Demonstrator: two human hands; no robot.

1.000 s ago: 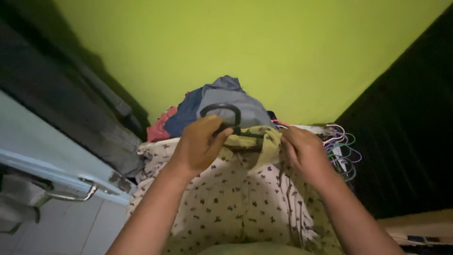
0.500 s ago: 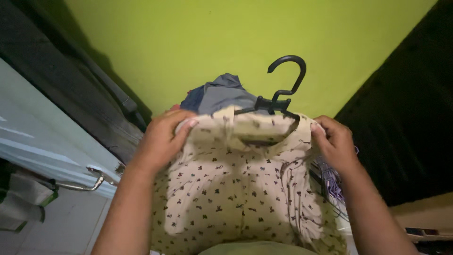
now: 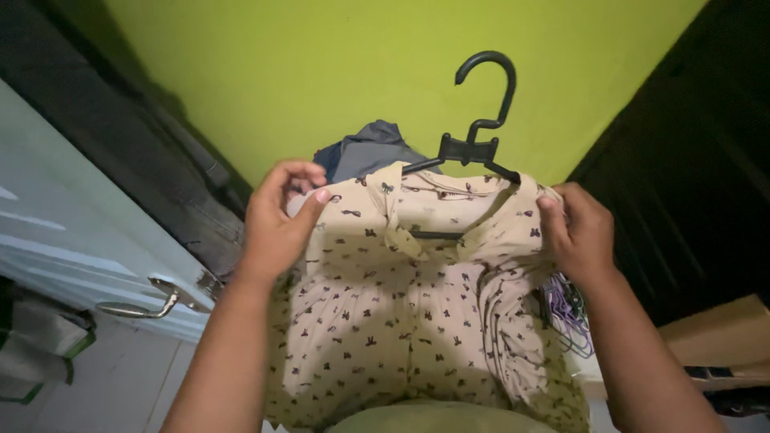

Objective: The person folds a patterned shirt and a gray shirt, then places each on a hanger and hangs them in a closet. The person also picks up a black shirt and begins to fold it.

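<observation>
I hold up a cream blouse (image 3: 401,321) printed with small dark shapes, hung on a black plastic hanger (image 3: 481,120) whose hook points up. My left hand (image 3: 281,216) grips the blouse's left shoulder. My right hand (image 3: 577,232) pinches its right shoulder at the hanger's end. The collar sits around the hanger's neck, and the blouse hangs down toward me.
A pile of grey and blue clothes (image 3: 369,148) lies behind the blouse against a lime-green wall (image 3: 321,64). A white door with a metal lever handle (image 3: 148,301) stands at left. Several purple wire hangers (image 3: 569,317) hang by my right wrist. Dark furniture (image 3: 698,176) fills the right.
The blouse and hanger have risen from the clothes pile to chest height. The hanger's hook now stands upright above the collar, and both hands have spread out to the shoulders.
</observation>
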